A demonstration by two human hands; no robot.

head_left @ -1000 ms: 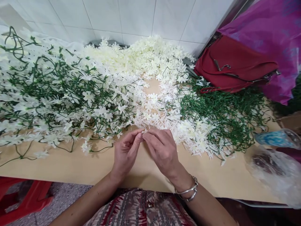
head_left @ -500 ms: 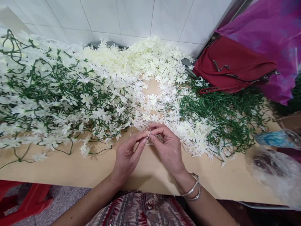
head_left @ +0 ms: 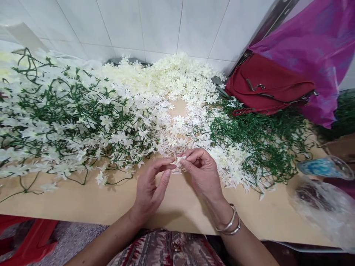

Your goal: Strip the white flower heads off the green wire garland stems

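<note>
The right hand [head_left: 205,175] pinches a small white flower [head_left: 180,160] between thumb and forefinger, just above the table [head_left: 116,205] and in front of the person. Its petals poke out leftward from the fingertips, toward the left hand [head_left: 151,184] — its long axis is too small to make out. The left thumb and forefinger stand parted, the forefinger's tip close beside the petals; whether they touch, I cannot tell. Beyond lie loose white blossoms [head_left: 177,127] — green stems [head_left: 249,135] heaped to their right.
</note>
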